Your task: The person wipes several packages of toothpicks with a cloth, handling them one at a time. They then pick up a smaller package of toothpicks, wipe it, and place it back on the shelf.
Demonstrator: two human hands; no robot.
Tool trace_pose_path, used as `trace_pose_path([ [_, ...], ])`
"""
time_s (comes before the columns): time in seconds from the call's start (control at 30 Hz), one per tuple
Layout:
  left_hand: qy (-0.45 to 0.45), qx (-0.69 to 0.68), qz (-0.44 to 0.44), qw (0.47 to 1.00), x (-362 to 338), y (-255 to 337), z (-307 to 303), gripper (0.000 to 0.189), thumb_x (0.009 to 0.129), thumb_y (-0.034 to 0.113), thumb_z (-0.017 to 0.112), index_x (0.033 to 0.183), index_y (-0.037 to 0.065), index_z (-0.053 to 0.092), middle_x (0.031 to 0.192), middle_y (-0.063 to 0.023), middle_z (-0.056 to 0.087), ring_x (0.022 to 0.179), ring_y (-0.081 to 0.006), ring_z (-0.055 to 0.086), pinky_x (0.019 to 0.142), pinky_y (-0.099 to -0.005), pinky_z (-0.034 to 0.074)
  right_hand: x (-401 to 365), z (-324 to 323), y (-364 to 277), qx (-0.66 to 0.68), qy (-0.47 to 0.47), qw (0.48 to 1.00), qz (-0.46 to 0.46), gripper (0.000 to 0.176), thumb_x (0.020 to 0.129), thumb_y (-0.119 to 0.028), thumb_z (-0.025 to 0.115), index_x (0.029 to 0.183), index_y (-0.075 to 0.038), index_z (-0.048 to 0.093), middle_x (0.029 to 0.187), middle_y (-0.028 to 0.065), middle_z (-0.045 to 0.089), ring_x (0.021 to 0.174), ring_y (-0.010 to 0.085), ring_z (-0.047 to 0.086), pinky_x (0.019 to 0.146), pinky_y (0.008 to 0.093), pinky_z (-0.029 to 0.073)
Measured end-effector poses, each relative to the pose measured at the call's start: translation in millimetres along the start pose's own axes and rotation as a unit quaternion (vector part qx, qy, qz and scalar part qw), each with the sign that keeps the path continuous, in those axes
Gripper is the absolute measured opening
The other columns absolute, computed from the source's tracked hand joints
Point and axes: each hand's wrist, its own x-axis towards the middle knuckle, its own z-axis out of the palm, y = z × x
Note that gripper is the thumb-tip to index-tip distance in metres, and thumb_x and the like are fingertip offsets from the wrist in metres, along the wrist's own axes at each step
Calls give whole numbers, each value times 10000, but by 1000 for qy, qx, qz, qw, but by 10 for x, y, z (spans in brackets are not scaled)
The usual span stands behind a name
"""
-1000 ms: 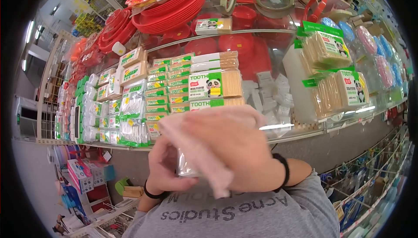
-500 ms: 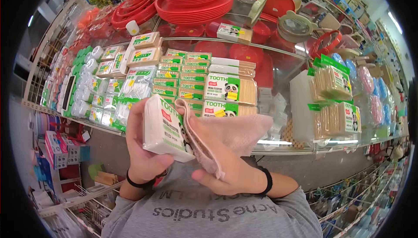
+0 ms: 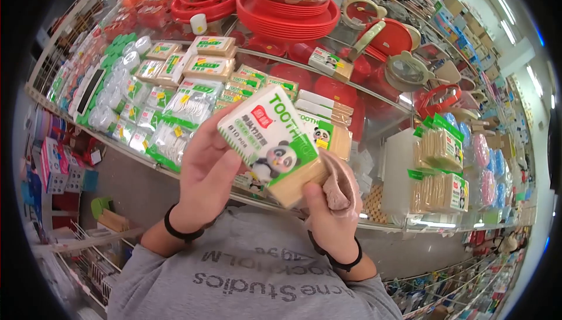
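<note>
A toothpick pack (image 3: 272, 135) with a white and green panda label is held up, tilted, in front of my chest. My left hand (image 3: 205, 173) grips its left end, thumb on the near edge and fingers mostly hidden behind. At the other end, my right hand (image 3: 332, 226) is closed around a bunched pink cloth (image 3: 341, 188), its thumb by the pack's lower right corner. Bare toothpicks show along that end. Behind the held pack lie more toothpick packs (image 3: 341, 138) and smaller green-labelled packs (image 3: 253, 77), partly covered by it.
A glass counter carries stacked red trays (image 3: 287, 18), bagged white goods (image 3: 192, 100) at left and hanging toothpick packs (image 3: 442, 147) at right. One panda pack (image 3: 331, 62) lies farther back. Wire racks (image 3: 108, 261) stand low on the left.
The pack has turned so its panda label faces me, and it has moved up and right. The cloth has shifted from over the label to the pack's right end, bunched in my right hand.
</note>
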Motion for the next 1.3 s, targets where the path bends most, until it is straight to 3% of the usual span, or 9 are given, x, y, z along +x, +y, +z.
trace_pose_path([
  [0.13,-1,31,30,999,21,-104,-28,547,902,-20,620,1389,-46,373,1296,-152,561,1176,-191,575,953,-329,504,36,55,87,-52,-5,998,-26,538,902,-90,680,1369,63,461,1252,212,600,1089,271,626,926,346,486],
  [0.23,4,39,-39,998,60,-84,-73,438,891,-35,648,1279,-22,445,1169,-111,630,1082,-163,624,909,-302,520,82,29,82,-148,-55,984,-79,562,905,-56,657,1400,71,421,1234,228,608,1093,278,631,910,355,495],
  [0.33,-44,77,-76,993,48,-33,-5,451,885,-35,657,1284,-13,448,1178,-104,628,1086,-152,622,890,-292,523,97,54,-40,-132,-103,986,-17,571,912,-6,608,1428,77,378,1295,235,571,1168,290,594,960,355,469],
  [0.57,-130,219,4,967,35,-98,-101,465,821,26,744,1236,-18,538,1019,-96,673,900,-128,677,753,-273,548,187,132,-47,-13,-100,994,-34,664,914,47,544,1495,77,223,1380,242,500,1256,300,523,1036,341,395],
  [0.77,-144,275,60,949,49,-18,-111,432,799,35,758,1187,-17,576,957,-100,666,850,-146,680,747,-278,543,251,215,-71,-7,-85,990,-115,656,933,-14,574,1488,84,239,1357,250,518,1196,306,567,995,351,428],
  [1.0,-184,312,41,931,61,109,-181,432,784,36,765,1177,5,587,984,-109,672,861,-178,685,774,-297,541,214,172,-54,-114,-101,982,-111,692,950,-77,582,1511,53,199,1395,257,480,1216,328,552,1013,367,416],
  [1.1,-186,327,38,926,63,145,-262,354,772,40,779,1083,-5,617,972,-116,685,851,-187,689,726,-296,522,265,284,-72,68,-157,977,-127,739,970,-99,555,1557,-48,109,1441,226,440,1276,285,491,1068,347,369],
  [1.23,-192,315,88,925,67,186,-368,354,760,42,791,1074,-10,637,992,-140,695,879,-198,665,737,-297,506,271,232,-99,-60,-254,962,-82,842,913,-19,623,1561,-78,89,1430,217,456,1276,311,504,1054,374,399],
  [1.3,-197,303,108,926,66,197,-424,372,766,45,794,1102,-10,644,1012,-148,695,881,-207,644,757,-296,496,200,258,32,-10,-239,967,-89,874,884,4,649,1560,-80,102,1425,214,463,1268,314,513,1045,374,410],
])
